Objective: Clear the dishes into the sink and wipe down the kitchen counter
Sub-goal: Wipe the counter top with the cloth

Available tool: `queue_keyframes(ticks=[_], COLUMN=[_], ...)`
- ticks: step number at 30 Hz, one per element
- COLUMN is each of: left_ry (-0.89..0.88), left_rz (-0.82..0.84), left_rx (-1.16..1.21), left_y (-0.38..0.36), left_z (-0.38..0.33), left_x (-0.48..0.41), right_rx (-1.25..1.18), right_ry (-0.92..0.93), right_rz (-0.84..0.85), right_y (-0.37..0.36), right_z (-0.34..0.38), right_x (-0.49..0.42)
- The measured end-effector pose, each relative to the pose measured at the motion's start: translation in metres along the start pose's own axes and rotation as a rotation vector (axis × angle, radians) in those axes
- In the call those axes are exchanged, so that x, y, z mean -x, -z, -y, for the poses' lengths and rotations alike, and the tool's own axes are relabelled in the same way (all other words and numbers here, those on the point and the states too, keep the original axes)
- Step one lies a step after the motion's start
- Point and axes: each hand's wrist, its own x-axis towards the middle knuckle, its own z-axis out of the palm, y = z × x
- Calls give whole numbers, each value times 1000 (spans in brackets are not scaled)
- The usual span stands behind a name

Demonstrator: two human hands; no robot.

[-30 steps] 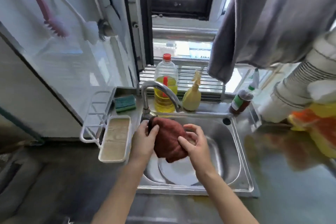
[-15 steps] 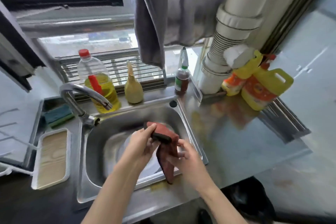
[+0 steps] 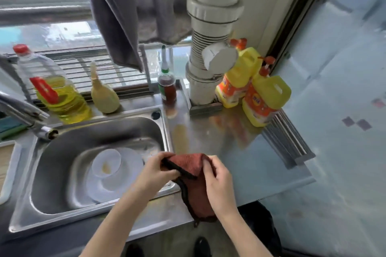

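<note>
A dark red cloth [image 3: 193, 181] hangs between both my hands over the sink's right rim and the counter's front edge. My left hand [image 3: 155, 175] pinches its upper left corner. My right hand [image 3: 219, 185] grips its right side. The steel sink [image 3: 52, 175] holds a white plate [image 3: 127, 181] with a small white bowl [image 3: 106, 162] on it. The steel counter [image 3: 234, 152] stretches right of the sink, with a brownish smear [image 3: 180, 135] near the sink's edge.
At the back stand an oil bottle [image 3: 56, 94], a pale squeeze bottle [image 3: 104, 98], a dark sauce bottle [image 3: 167, 87] and two yellow detergent jugs [image 3: 263, 98]. A white pipe [image 3: 206, 48] rises from the counter. The tap [image 3: 25, 115] reaches in from the left.
My view swung right, from the tap and window to the counter. Both hands carried the cloth from over the sink to its right rim, and it now hangs more unfolded.
</note>
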Motion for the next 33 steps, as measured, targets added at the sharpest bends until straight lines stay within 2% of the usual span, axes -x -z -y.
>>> queue_keyframes(ticks=[5, 8, 10, 12, 13, 14, 17, 18, 20, 23, 28, 30, 31, 33], left_ry=[86, 152, 121, 73, 67, 69, 113, 112, 87, 29, -38, -114, -163, -293], left_rz=[92, 158, 121, 56, 17, -14, -55, -61, -106, -223, -234, -215, -224, -350], left_rx=[-279, -194, -59, 46, 60, 47, -23, -46, -62, -120, -283, -366, -413, -548], left_y=[-60, -93, -117, -138, -146, -152, -160, -159, -148, -126, -110, -108, -107, -98], left_z=[13, 5, -5, -10, -7, 0, 29, 38, 53, 65, 71, 72, 73, 77], left_x=[-13, -24, -36, -48, -54, -60, -67, -67, -69, -78, -104, -119, -126, -138], right_rx=[283, 409, 473, 653, 759, 844, 1042, 1072, 1088, 1094, 1054, 1130, 1154, 1151], right_ry=[-31, -48, -3, 89, 110, 109, -73, -121, -149, -112, 216, 258, 246, 89], right_rz=[-90, -159, -274, -418, -412, -314, 175, 258, 230, 175, 472, 480, 457, 399], right_y=[59, 98, 119, 130, 130, 128, 121, 121, 118, 94, 48, 60, 67, 77], right_z=[-41, -53, -58, -72, -84, -100, -159, -180, -202, -193, -185, -192, -195, -195], right_x=[-3, -11, -28, -52, -63, -73, -88, -92, -103, -127, -130, -153, -168, -199])
